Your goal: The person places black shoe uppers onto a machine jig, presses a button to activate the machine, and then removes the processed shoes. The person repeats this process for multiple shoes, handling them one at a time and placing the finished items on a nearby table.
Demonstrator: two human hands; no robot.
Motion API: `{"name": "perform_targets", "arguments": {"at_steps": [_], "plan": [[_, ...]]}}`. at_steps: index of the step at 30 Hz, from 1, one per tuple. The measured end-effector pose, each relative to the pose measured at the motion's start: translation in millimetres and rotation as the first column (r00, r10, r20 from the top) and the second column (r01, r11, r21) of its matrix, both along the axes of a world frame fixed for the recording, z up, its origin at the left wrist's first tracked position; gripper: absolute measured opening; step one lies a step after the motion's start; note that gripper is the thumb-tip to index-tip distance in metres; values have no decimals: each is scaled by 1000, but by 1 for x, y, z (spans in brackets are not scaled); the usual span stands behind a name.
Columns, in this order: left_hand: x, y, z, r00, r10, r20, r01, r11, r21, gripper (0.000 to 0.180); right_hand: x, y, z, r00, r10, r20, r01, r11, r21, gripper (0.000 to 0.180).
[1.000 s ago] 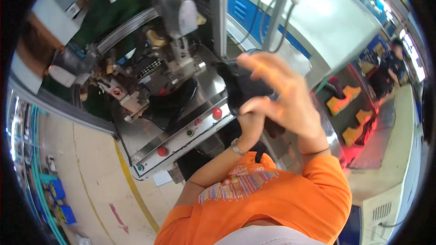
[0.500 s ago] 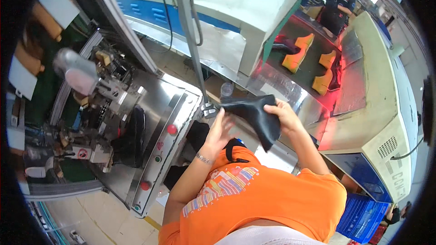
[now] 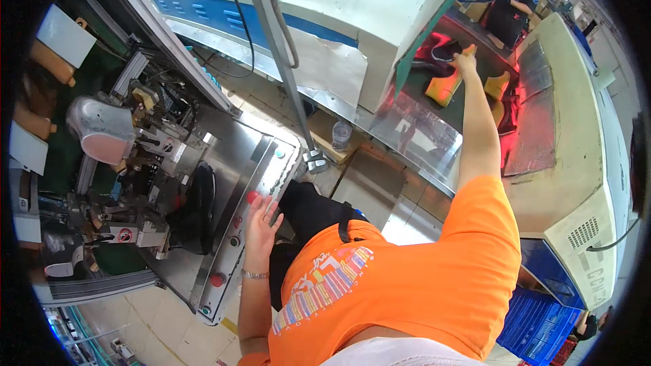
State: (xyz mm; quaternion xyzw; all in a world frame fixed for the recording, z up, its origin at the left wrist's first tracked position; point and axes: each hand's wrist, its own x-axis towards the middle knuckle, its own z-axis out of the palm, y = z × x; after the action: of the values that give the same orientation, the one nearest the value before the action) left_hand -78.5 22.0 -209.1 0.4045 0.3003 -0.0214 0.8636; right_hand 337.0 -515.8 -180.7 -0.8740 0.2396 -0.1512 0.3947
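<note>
The fingers of the right hand (image 3: 465, 61) are laid over the upper end of a yellow, boot-shaped solid form (image 3: 444, 91); whether they are closed on it cannot be told. The fingers of the left hand (image 3: 260, 229) are extended and slightly parted, and nothing is held in them. Its fingertips are placed at a round red push button (image 3: 252, 196) on a white control panel (image 3: 267, 175); contact cannot be made out.

The yellow form is carried on a dark flat belt (image 3: 454, 110), close to the near edge, which is bordered by a shiny metal plate (image 3: 410, 130). A dark shoe upper (image 3: 442, 53) is set just beside it, toward the belt's left edge. Near the right edge, a second yellow form (image 3: 497, 86) is seen beside another dark upper (image 3: 507, 120), lit red.

Along the front edge of a steel surface (image 3: 232, 141) the panel is mounted; behind it, a glossy black boot upper (image 3: 201, 203) is placed against metal machine tooling (image 3: 150, 232).
</note>
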Motion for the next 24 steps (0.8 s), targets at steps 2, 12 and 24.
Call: {"name": "perform_targets", "arguments": {"at_steps": [2,12,24], "plan": [[-8,3,14,998,47,42,-52,992,116,33,-5,13,-46,982,190,-3,-190,981,-24,33],[-67,51,12,787,579,214,-616,717,325,28,-177,225,-67,415,899,-141,-616,391,684,30],[-91,40,7,665,679,311,-726,685,58,18,-239,567,-34,192,981,31,-322,33,946,44]]}}
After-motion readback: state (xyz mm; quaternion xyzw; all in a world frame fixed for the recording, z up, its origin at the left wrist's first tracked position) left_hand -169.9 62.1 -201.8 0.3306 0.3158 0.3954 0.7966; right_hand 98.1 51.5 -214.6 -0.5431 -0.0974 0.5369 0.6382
